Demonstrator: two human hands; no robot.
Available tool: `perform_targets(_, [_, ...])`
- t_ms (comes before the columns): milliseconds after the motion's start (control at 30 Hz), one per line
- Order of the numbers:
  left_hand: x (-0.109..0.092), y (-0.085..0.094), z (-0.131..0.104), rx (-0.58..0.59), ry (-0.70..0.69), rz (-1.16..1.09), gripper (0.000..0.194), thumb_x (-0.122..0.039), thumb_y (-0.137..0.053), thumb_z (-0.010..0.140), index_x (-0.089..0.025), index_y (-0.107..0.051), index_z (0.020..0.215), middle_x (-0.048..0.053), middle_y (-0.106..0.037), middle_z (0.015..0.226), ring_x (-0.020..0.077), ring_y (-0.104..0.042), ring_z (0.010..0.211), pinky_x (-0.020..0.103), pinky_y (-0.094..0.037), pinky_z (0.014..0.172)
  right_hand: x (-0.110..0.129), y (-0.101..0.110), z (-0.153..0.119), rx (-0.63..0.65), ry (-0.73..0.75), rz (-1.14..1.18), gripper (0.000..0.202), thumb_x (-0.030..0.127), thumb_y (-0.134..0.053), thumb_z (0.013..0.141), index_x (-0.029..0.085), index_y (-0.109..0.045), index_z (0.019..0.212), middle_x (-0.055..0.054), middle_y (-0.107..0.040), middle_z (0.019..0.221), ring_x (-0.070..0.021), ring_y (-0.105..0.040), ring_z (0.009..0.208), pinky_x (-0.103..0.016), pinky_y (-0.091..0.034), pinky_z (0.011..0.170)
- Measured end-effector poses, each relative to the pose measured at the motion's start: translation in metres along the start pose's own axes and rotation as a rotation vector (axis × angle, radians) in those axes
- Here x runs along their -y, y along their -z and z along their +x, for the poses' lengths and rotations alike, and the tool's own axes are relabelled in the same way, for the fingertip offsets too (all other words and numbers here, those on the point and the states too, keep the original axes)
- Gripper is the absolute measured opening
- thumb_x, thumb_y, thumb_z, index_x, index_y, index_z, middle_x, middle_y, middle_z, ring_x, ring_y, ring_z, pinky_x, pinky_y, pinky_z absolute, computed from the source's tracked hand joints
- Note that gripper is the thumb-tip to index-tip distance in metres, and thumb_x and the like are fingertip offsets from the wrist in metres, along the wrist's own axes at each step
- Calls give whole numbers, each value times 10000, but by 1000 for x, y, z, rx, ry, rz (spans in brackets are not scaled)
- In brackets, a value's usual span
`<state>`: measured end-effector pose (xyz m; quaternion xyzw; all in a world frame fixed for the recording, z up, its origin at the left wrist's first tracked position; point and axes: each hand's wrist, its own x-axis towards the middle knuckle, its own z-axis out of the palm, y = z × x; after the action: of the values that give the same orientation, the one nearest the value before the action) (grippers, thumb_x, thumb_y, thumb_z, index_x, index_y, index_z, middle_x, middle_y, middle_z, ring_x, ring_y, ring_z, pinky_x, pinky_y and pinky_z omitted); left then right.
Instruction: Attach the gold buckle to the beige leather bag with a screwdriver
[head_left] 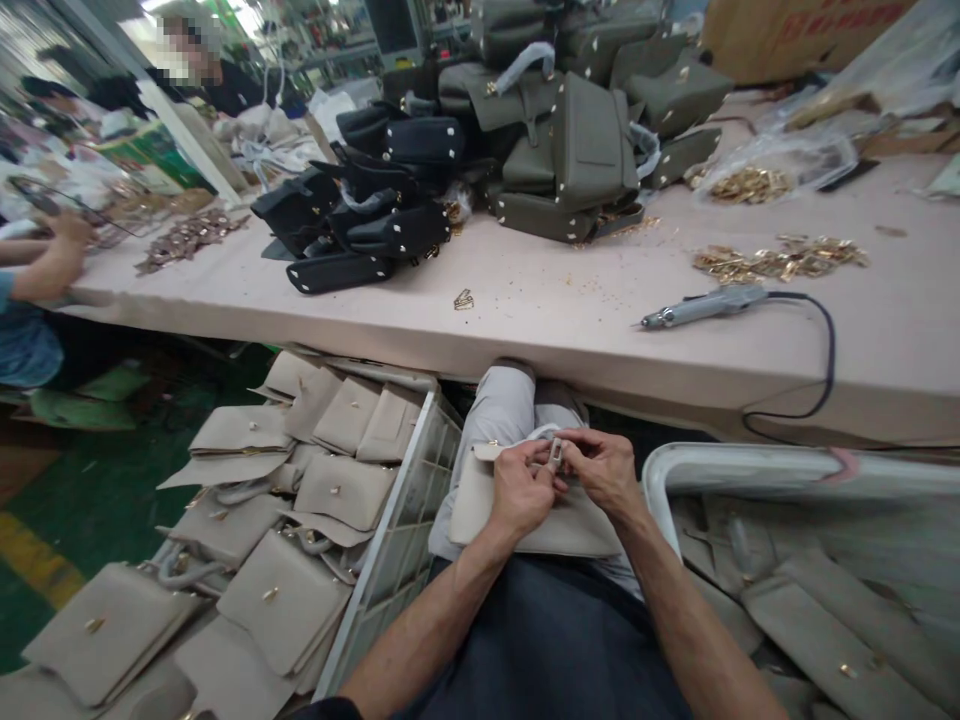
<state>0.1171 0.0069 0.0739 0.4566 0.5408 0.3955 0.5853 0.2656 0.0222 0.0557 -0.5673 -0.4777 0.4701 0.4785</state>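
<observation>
A beige handbag (559, 530) lies across my lap, below the table's front edge. My left hand (519, 490) and my right hand (604, 472) meet over its top edge. Both pinch a small strap tab (555, 455) on the bag between their fingertips. On the table above lies a grey electric screwdriver (705, 306) with a black cord. A small gold fitting (463, 299) sits alone near the table's middle.
Piles of black bags (360, 215) and olive bags (577, 150) fill the back of the table (540, 330), with heaps of gold hardware (780, 262) at right. A white bin (390, 520) of beige bags stands at my left, another bin (750, 465) at my right. Another person's arm (45, 270) works far left.
</observation>
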Motion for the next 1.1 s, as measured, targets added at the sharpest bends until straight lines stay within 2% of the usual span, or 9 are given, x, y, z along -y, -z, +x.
perform_targets(67, [-4,-4,13,31,34,21,358,-197,-684,843,-109,-727,1187,107,-779,942,134,-691,526,183,-546,451,1,1,9,-51,-31,-5,325,395,-741,804,131,-827,973,-73,-740,734,-165,-644,548,-241,-532,498])
perform_targets(233, [-14,-18,48,-4,85,21,287,-122,-682,780,-74,-747,1055,90,-760,791,67,-539,379,188,-519,443,-3,7,32,-139,-127,80,365,435,-772,778,121,-823,955,-99,-755,794,-203,-694,618,-274,-594,547])
perform_targets(367, [-12,-30,72,-1,117,-8,278,-136,-688,768,-67,-727,1035,115,-769,817,112,-630,478,202,-546,497,-17,18,49,-147,-198,158,373,419,-813,757,118,-813,976,-95,-751,813,-207,-704,657,-293,-619,605])
perform_targets(533, [-4,-41,93,-24,154,10,253,-177,-716,757,-89,-701,994,131,-774,842,182,-727,653,198,-548,519,-35,35,60,-54,-199,227,492,387,-878,717,119,-769,1115,-104,-750,920,-207,-701,778,-305,-617,706])
perform_targets(733, [3,-48,108,-16,186,35,210,-171,-719,740,-113,-688,940,130,-777,853,202,-747,725,211,-565,563,-47,37,63,-82,-150,187,476,351,-844,777,135,-731,1186,-104,-737,972,-203,-687,829,-310,-593,763])
perform_targets(833, [6,-48,113,-9,195,20,202,-189,-725,751,-117,-687,936,129,-775,838,205,-747,723,217,-565,562,-50,34,65,-125,-138,154,451,336,-829,794,137,-728,1185,-89,-729,932,-188,-671,782,-295,-576,724])
perform_targets(933, [9,-46,115,1,186,11,190,-213,-714,772,-119,-688,935,128,-773,826,204,-745,707,212,-548,538,-49,30,68,-102,-138,164,472,347,-833,792,135,-722,1199,-90,-731,939,-181,-664,759,-279,-561,683])
perform_targets(1100, [8,-45,108,-39,148,37,172,-239,-704,788,-134,-690,922,114,-770,803,215,-753,725,227,-565,567,-42,29,72,-73,-177,60,487,455,-857,774,125,-768,1120,-71,-712,820,-161,-622,666,-254,-525,591])
